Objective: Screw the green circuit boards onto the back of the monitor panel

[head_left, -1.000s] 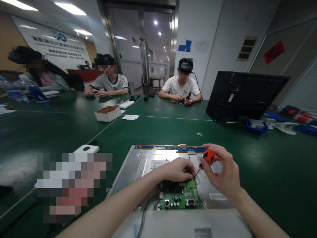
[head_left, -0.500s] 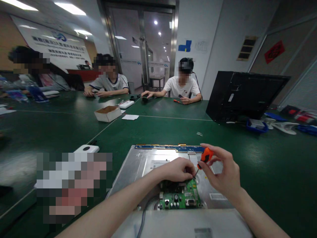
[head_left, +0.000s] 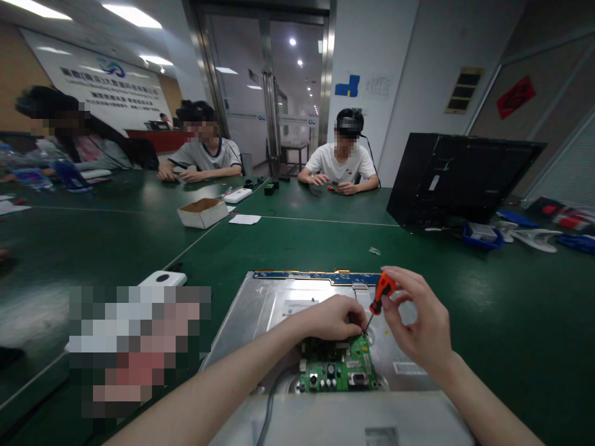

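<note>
An orange and black screwdriver (head_left: 383, 288) is held by its handle between the thumb and fingers of my right hand (head_left: 416, 310). Its thin shaft slants down to the upper right corner of a green circuit board (head_left: 349, 371). Close to that tip, my left hand (head_left: 335, 317) rests over the board's far edge with its fingers closed; whatever they pinch is hidden. Beneath the board lies a silver metal panel (head_left: 232, 331), with a blue circuit strip (head_left: 297, 276) along its far edge. A grey cable (head_left: 269, 406) runs from the board's left side toward me.
A white box (head_left: 203, 217) and a slip of paper (head_left: 245, 219) lie on the green table (head_left: 307, 238). To the right stands a black monitor (head_left: 460, 179) beside a blue tray (head_left: 483, 238). A white device (head_left: 163, 279) is at left. Several people sit across the table.
The screwdriver handle has turned in my right hand, whose fingers have shifted slightly. My left hand stays put. Across the table, a person has let go of a small dark object and drawn that hand back.
</note>
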{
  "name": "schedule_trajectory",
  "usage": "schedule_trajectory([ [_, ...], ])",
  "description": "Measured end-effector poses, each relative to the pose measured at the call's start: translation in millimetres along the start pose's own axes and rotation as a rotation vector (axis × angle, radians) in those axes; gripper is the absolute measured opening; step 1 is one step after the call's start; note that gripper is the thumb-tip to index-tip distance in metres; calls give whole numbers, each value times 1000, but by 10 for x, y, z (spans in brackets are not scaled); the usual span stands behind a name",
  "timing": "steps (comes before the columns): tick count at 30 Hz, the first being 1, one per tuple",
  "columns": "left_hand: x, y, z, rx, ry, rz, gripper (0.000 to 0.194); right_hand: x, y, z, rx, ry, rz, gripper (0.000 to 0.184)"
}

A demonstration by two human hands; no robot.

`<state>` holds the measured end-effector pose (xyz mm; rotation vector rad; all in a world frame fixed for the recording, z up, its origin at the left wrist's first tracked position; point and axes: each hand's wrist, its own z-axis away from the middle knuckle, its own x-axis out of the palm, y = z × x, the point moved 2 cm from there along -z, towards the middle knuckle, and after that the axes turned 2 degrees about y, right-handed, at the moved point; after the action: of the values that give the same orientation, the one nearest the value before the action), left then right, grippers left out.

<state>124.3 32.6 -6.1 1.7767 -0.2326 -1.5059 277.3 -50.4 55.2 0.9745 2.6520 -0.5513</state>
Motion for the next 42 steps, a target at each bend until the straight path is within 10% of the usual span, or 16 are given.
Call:
schedule_trajectory([
  [42, -16, 22, 22, -4, 32, 36, 20, 13, 9, 36, 42, -9, -19, 37],
])
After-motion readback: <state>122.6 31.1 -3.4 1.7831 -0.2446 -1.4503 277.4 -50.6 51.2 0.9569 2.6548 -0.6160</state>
